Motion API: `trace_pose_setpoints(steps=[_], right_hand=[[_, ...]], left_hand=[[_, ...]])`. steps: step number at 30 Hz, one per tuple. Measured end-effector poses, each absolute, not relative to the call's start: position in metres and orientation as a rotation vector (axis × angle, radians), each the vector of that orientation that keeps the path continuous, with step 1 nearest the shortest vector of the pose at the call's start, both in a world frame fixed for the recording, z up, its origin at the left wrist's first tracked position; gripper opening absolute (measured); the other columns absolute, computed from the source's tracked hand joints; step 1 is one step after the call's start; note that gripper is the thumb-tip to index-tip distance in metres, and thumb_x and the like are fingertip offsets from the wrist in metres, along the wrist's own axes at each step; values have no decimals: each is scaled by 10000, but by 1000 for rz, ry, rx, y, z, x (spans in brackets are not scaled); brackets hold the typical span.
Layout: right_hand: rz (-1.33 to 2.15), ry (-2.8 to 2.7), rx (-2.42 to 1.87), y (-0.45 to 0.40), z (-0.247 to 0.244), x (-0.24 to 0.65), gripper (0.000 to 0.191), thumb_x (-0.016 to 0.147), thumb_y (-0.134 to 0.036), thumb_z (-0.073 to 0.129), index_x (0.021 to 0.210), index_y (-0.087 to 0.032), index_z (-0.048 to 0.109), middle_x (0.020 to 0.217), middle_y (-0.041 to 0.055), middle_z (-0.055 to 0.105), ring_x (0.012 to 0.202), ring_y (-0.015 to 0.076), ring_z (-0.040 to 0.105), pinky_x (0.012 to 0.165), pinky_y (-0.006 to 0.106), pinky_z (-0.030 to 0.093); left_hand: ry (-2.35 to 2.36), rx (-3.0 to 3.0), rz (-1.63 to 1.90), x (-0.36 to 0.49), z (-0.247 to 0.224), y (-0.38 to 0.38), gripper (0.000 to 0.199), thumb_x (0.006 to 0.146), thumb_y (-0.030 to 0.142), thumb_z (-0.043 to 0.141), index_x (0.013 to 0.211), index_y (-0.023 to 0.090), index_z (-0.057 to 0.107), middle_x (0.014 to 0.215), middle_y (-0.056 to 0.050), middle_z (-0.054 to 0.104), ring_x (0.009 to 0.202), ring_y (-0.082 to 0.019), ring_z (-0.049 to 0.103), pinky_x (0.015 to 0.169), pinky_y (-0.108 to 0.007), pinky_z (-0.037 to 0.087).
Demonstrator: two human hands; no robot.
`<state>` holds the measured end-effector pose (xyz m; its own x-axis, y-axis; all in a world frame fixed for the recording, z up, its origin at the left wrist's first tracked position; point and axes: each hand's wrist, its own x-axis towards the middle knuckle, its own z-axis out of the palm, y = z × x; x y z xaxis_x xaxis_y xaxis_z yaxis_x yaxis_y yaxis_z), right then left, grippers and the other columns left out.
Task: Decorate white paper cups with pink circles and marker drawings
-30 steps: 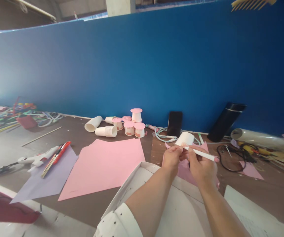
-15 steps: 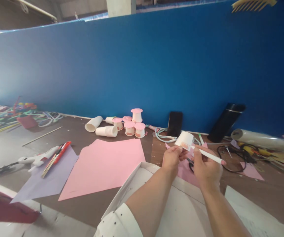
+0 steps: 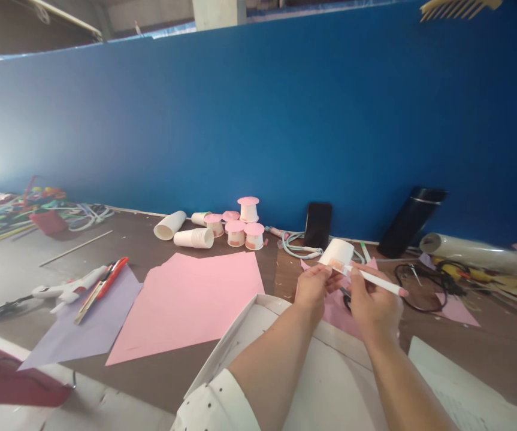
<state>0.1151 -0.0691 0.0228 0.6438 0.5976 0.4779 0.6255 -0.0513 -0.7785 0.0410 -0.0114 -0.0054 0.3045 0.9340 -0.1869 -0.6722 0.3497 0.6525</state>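
A small white paper cup [image 3: 338, 252], turned bottom up, is pinched at its lower rim by my left hand [image 3: 313, 292]. On the cup's side near the rim is a patch coloured pinkish orange. My right hand [image 3: 376, 304] grips a white marker [image 3: 381, 281] with a pink end, its tip touching the cup beside the patch. Several finished-looking cups with pink paper discs on top [image 3: 235, 233] stand by the wall, one raised above the others. Left of them lie a nested stack of cups [image 3: 194, 238] and another cup stack [image 3: 170, 225].
Pink paper [image 3: 195, 299] and a purple sheet [image 3: 91, 323] lie on the left, under a red utility knife [image 3: 105, 284] and glue gun [image 3: 72, 287]. A white box lid [image 3: 249, 326] sits below my arms. A phone [image 3: 318, 225] and black bottle [image 3: 411, 221] lean on the blue wall.
The marker and my right hand have shifted very slightly left. The cup stays in my left hand, almost unmoved.
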Motion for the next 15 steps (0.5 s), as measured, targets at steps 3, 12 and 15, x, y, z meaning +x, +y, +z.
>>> trace_pose_setpoints(steps=[3, 12, 15], right_hand=[[-28, -1004, -1724, -68, 22, 116, 364, 777, -441, 509, 939, -206, 734, 867, 101, 734, 829, 284, 667, 699, 365, 457], [-14, -1002, -1695, -68, 19, 116, 375, 787, -449, 542, 961, -176, 732, 804, 110, 729, 774, 277, 672, 683, 365, 471], [-20, -1006, -1696, -68, 18, 116, 362, 784, -437, 544, 951, -175, 730, 790, 108, 726, 768, 276, 674, 686, 361, 476]], left_hand=[[597, 505, 1123, 41, -5, -11, 168, 708, 244, 732, 739, 111, 633, 726, -81, 662, 732, -164, 659, 706, -274, 522], [592, 519, 1115, 39, -4, -13, 130, 705, 210, 710, 726, 106, 635, 721, -79, 655, 706, -162, 656, 714, -286, 521], [597, 542, 1116, 39, -2, -14, 151, 685, 227, 727, 706, 109, 635, 701, -69, 650, 679, -151, 647, 708, -279, 515]])
